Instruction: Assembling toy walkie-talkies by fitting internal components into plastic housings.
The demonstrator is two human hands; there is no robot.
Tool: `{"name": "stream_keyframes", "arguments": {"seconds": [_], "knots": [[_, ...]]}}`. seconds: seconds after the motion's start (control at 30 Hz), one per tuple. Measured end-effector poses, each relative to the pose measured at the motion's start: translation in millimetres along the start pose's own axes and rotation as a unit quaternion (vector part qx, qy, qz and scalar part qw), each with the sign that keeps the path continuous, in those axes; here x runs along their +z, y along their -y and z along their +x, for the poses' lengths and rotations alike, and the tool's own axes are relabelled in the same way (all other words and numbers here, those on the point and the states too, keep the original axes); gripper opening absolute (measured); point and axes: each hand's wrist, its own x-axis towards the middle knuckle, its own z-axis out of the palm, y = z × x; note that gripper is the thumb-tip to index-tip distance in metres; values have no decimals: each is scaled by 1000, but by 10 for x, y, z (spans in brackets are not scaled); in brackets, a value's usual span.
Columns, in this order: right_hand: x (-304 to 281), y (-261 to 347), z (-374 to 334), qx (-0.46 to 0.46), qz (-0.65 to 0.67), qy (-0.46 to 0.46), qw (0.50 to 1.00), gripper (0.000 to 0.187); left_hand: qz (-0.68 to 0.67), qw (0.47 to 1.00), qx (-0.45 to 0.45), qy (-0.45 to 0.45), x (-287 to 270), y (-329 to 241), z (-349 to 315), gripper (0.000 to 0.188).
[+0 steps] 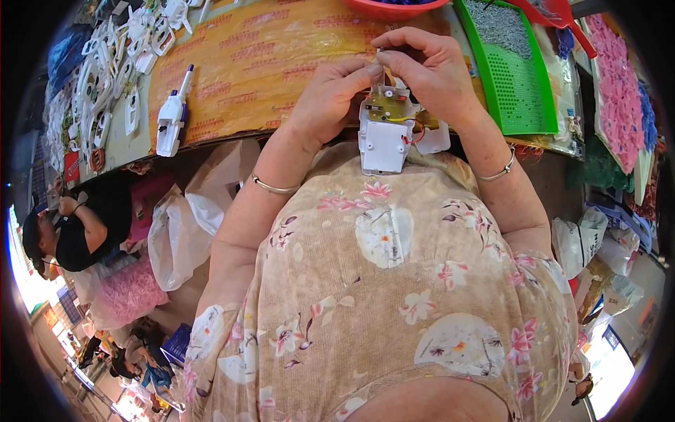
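A white plastic housing (383,146) stands at the table's near edge, against my floral top. A yellowish circuit board (389,107) with screws sits in its upper part, and thin red and yellow wires (416,133) curve out on the right. Just above the board, my left hand (336,95) is closed, thumb and fingers pinched at a narrow pale piece. My right hand (437,74) meets it there, thumb and forefinger pinched together over the same spot. What exactly the fingertips hold is mostly hidden.
Left on the taped yellow table covering (246,63) lies a white-and-purple device with a long tip (172,116). Many white plastic frames (112,63) pile up farther left. On the right are a green tray (524,91) of small metal parts and a red basin (397,8).
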Motion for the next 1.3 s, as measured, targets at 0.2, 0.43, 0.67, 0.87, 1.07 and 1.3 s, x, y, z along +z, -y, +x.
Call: {"name": "stream_keyframes", "arguments": {"seconds": [0.2, 0.43, 0.67, 0.87, 1.07, 1.3], "knots": [[22, -14, -11, 16, 17, 4, 1000, 15, -34, 999, -22, -2, -63, 41, 24, 22], [57, -16, -3, 14, 18, 0, 1000, 15, -19, 999, -17, 25, -174, 67, 68, 22], [81, -32, 3, 41, 97, -4, 994, 14, -21, 998, -28, 58, -167, 5, 43, 24], [92, -45, -4, 44, 116, -17, 992, 14, -35, 997, -18, 59, -155, 1, 32, 25], [104, -23, -13, 51, 130, -31, 990, 12, -37, 998, -14, 47, -136, 24, 40, 25], [115, -21, -11, 50, 115, -36, 992, 12, -12, 998, 7, 64, -187, 57, 64, 24]]}}
